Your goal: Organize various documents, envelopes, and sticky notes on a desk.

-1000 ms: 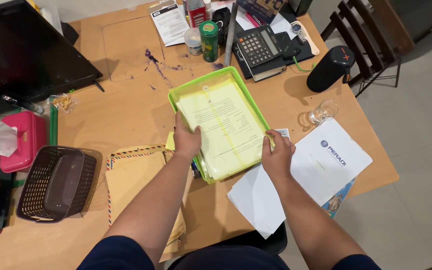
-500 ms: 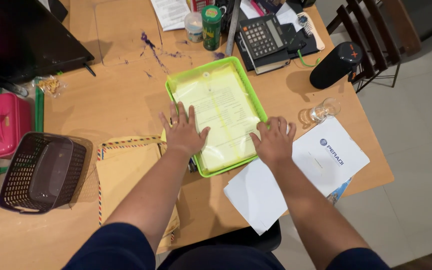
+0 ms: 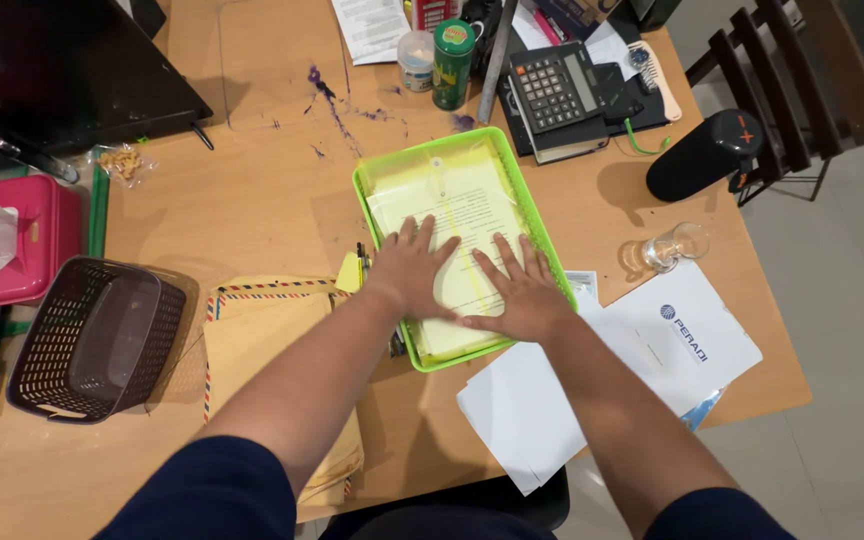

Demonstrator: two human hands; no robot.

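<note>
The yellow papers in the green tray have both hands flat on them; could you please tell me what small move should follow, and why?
Probably lift both palms: the left hand and right hand lie flat on the yellow papers, which sit inside the green tray rim.

Around the green tray (image 3: 537,225), the widest bare stretch of desk (image 3: 242,200) lies to its left, running up to the black monitor (image 3: 62,70), with only a small snack bag (image 3: 124,162) and the brown basket (image 3: 92,335) at its far edge. Behind the tray a green can (image 3: 452,65), a white cup (image 3: 416,60) and a calculator (image 3: 552,90) stand close together, and to its right a black speaker (image 3: 704,155) and a tipped glass (image 3: 672,247) narrow the way. In front of the tray, white sheets (image 3: 522,410) and brown envelopes (image 3: 262,350) cover the desk, lying flat and low.
</note>
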